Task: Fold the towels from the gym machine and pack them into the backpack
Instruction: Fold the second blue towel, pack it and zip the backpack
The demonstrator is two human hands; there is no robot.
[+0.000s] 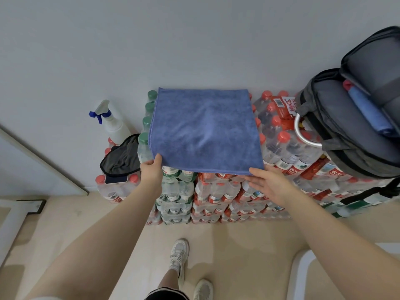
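Stacked packs of bottled water (216,198) against a pale wall (194,40), serving as the work surface, on a beige floor (238,245). Blue towel (204,131) spread flat across the top of the packs, far edge near the wall, near edge hanging just past the front of the stack. Left hand (151,169) at the near left corner, thumb on top and fingers beneath, pinching the cloth. Right hand (268,182) at the near right corner, fingers fairly straight, fingertips under the hem; firm grip or mere touch, cannot tell. Both forearms reaching forward, about level. Grey backpack (346,126) on the packs to the right, well clear of the towel, main compartment unzipped and gaping, a rolled blue towel (370,113) inside beside something red. Metal ring (303,135) hanging at its near side. Left of the towel, on a lower pack: spray bottle (112,124) against the wall, dark cloth (121,156) lying over a phone (114,178). Uncovered red bottle caps between towel and backpack. White frame (13,224) at the far left, white rounded edge (303,276) at lower right, shoes (181,256) on open floor between.
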